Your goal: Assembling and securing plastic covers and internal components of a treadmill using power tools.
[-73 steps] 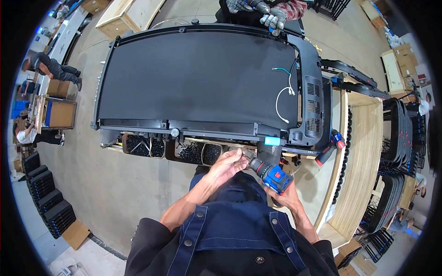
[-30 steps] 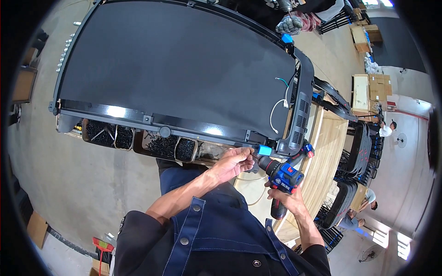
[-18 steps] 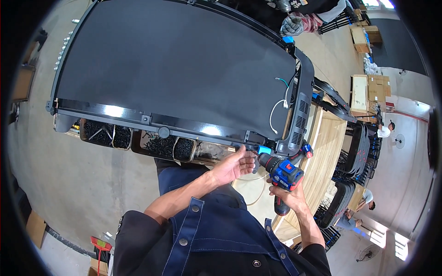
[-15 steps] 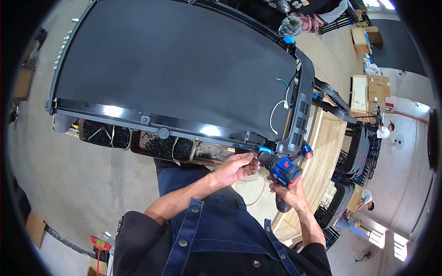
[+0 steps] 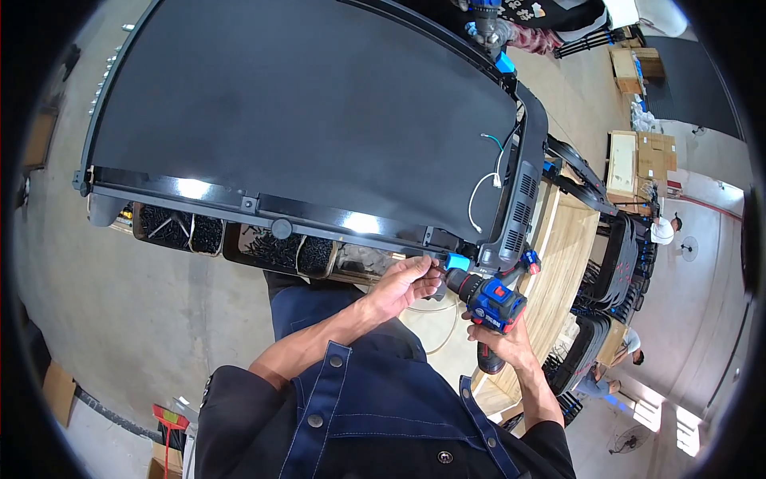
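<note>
Workshop floor, head view: big black treadmill deck (image 5: pixel 319 104) on its frame rail (image 5: pixel 263 209). My right hand (image 5: pixel 503 345) grips blue cordless drill (image 5: pixel 488 299), fingers closed on handle. Left hand (image 5: pixel 407 281) pinches near the bit at rail's right end. Best w/ drill kept square, steady pressure.

Far: the treadmill deck (image 5: pixel 319 112) spans nearly the whole width, and its near frame rail (image 5: pixel 263 209) walls off the way ahead.
Under the rail: bins of black parts (image 5: pixel 239 239) fill the gap.
Right: the end cover (image 5: pixel 523 199), loose white wire (image 5: pixel 479 195) and wooden bench (image 5: pixel 562 247) crowd in close.
Corner: left hand (image 5: pixel 403 283) and drill (image 5: pixel 487 299) already fill it.
Left: bare floor (image 5: pixel 104 303), open passage.
</note>
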### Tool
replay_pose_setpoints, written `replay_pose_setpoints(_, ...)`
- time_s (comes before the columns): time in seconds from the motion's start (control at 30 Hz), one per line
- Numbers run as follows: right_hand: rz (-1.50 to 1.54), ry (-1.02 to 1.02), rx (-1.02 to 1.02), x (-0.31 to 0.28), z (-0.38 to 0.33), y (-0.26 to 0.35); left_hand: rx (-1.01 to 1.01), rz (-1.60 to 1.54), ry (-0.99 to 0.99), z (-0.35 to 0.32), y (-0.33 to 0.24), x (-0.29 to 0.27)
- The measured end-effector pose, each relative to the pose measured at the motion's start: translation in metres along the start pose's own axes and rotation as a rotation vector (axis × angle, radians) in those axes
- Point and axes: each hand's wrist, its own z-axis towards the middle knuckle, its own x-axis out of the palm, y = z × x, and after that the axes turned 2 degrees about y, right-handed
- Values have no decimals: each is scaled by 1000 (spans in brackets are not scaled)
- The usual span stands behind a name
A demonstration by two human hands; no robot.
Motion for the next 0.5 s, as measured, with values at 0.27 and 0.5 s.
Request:
replay_pose_setpoints(0.27,-352,34,-117,-15,-15,-10,-49,88,63,-9,-3,-7)
replay_pose_setpoints(0.5,-138,28,-95,-10,-21,-27,-59,57,127,-12,-4,-14)
